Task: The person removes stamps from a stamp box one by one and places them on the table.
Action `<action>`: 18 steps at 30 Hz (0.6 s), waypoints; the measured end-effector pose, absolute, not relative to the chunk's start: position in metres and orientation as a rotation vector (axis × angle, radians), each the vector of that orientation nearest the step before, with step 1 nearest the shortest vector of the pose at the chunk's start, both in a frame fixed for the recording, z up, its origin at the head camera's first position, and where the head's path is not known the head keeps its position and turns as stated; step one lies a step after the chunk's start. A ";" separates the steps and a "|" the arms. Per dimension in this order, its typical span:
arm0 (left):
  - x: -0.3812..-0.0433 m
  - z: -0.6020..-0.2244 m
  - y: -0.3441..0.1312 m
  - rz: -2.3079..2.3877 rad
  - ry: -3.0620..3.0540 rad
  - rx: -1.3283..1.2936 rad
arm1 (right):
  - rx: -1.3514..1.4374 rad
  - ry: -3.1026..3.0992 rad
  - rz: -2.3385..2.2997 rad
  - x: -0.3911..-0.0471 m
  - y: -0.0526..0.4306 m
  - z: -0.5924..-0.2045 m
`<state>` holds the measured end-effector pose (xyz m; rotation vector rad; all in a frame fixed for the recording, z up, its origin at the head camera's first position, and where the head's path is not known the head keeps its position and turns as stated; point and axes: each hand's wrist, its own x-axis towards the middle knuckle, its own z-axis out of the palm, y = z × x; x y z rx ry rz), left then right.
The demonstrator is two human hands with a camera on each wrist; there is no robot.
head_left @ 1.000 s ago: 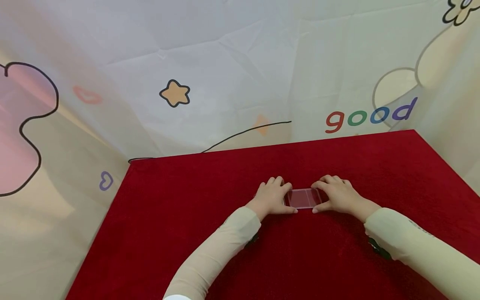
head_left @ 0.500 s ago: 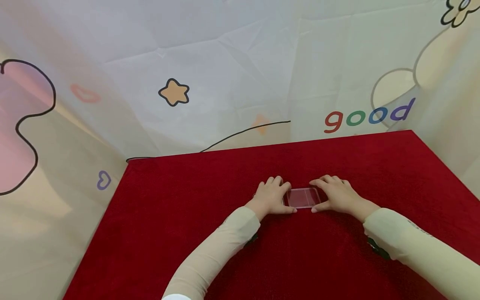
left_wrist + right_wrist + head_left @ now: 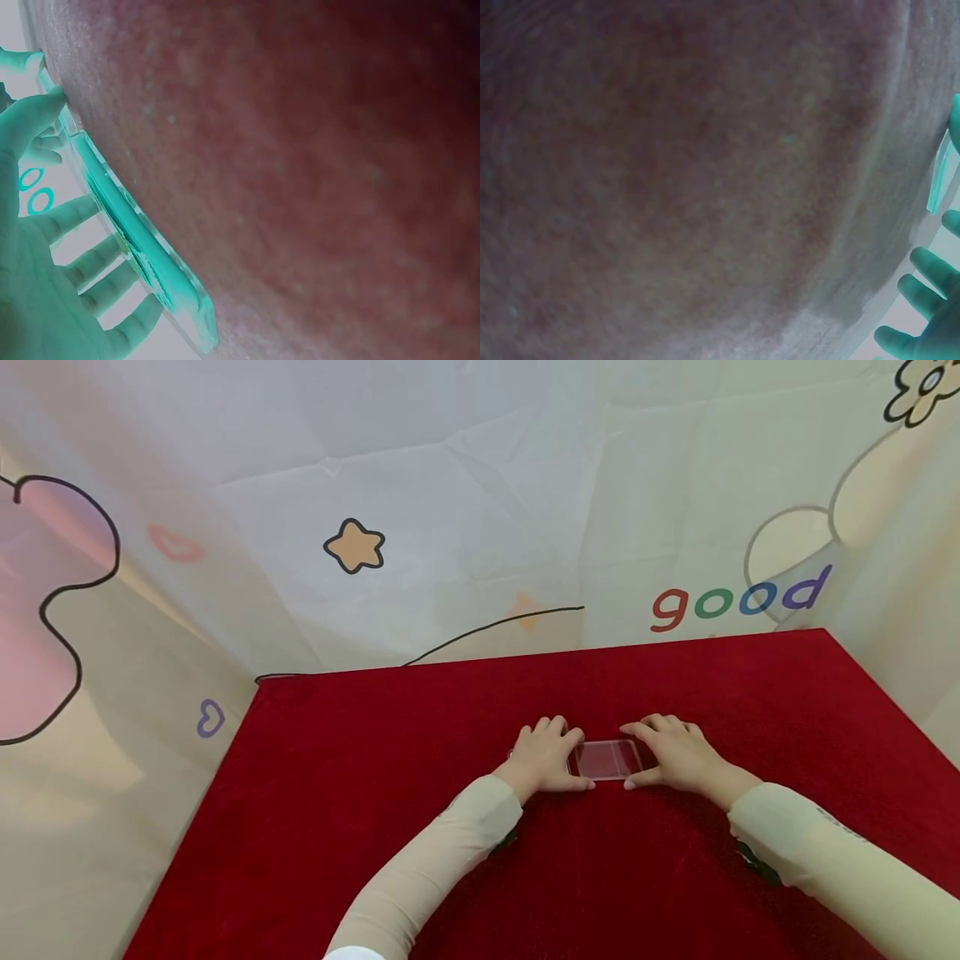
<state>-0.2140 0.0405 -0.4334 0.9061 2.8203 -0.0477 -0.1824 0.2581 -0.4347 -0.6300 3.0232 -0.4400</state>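
A clear, flat plastic box [image 3: 603, 761] with rounded corners lies on the red cloth [image 3: 420, 727], a thin line crossing it near its right end. Over its left part my left hand [image 3: 542, 758] holds it between the thumb on the near edge and fingers on the far edge, hiding that end. The left wrist view shows these fingers along the side of the box [image 3: 142, 232]. At the right end my right hand [image 3: 675, 752] has its thumb and index finger spread around the corners, fingertips right at the edges. Its other fingers [image 3: 922, 292] are fanned out in the right wrist view.
Red cloth covers the whole table, whose back edge meets a pale curtain [image 3: 465, 527] printed with a star, hearts and the word "good". More curtain hangs along the left and right sides. Pale sleeves [image 3: 442, 852] cover both forearms.
My right index fingertip sits slightly farther off the far edge of the box than one second ago. Otherwise both hands and the box hold nearly the same place; the head view shifts a little.
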 end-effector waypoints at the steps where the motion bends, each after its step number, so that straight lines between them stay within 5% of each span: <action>1: -0.214 -0.433 0.040 -0.054 2.823 0.905 | -0.641 3.027 -0.436 -0.183 0.258 -0.434; 18: -0.215 -0.430 0.029 -0.070 2.865 0.895 | -0.711 3.057 -0.401 -0.182 0.242 -0.427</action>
